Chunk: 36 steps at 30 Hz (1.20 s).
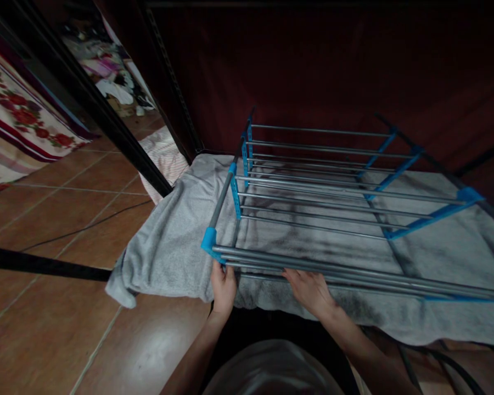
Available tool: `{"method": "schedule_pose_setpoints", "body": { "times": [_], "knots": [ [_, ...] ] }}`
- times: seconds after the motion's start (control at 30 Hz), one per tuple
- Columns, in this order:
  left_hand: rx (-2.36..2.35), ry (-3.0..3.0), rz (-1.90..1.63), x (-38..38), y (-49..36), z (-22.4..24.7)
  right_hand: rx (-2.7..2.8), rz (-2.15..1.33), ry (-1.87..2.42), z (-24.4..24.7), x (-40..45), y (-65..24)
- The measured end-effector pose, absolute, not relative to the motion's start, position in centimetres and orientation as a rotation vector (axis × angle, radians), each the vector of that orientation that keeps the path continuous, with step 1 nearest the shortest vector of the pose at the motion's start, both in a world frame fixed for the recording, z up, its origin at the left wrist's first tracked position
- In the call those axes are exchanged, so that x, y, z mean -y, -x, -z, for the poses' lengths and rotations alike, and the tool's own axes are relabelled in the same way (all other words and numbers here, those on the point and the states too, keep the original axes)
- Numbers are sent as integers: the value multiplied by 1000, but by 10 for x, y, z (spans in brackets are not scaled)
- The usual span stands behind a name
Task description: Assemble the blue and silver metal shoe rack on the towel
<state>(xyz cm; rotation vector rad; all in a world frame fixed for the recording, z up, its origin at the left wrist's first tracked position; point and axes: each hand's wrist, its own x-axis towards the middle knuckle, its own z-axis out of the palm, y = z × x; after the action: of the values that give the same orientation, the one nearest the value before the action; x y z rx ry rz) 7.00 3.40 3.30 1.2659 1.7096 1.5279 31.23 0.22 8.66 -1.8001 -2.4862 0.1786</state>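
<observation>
A rack of grey metal tubes with blue plastic connectors (343, 192), like a shoe rack, lies on a grey towel-like cloth (168, 247). My left hand (223, 288) is closed at its near left corner, just below the blue corner connector (208, 240). Further right, my right hand (310, 288) has its fingers curled at the near bundle of tubes (354, 272). The tubes partly hide the fingertips of both hands. Blue slotted side pieces (235, 195) join the cross tubes on the left, and angled blue pieces (430, 216) join them on the right.
A dark red panel (333, 71) stands behind the cloth. Black metal posts (102, 115) and a horizontal bar (45, 264) frame the left side. On the tiled floor (74, 214) runs a thin cable (94, 223). A floral cloth (24, 112) hangs far left, near a clothes pile (111, 77).
</observation>
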Motion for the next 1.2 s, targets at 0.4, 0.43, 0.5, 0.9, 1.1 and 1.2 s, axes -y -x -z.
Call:
{"method": "schedule_pose_setpoints", "body": {
  "times": [0.4, 0.43, 0.5, 0.9, 1.1, 1.2],
  "knots": [
    [-1726, -1263, -1539, -35, -73, -34, 2544, -370, 1846, -96, -9, -314],
    [-1723, -1265, -1540, -35, -73, -34, 2545, -398, 1836, -97, -10, -314],
    [-1718, -1267, -1540, -35, -73, -34, 2552, -452, 1810, -97, -11, -314],
    [-1704, -1233, -1434, -39, -60, -40, 2541, -364, 1845, -89, -9, -313],
    [-1654, -1375, -1060, -56, -25, -43, 2516, -296, 1780, -81, -10, -321],
    [-1699, -1427, -922, -66, -21, -53, 2491, -341, 1839, -78, -10, -325]
  ]
}}
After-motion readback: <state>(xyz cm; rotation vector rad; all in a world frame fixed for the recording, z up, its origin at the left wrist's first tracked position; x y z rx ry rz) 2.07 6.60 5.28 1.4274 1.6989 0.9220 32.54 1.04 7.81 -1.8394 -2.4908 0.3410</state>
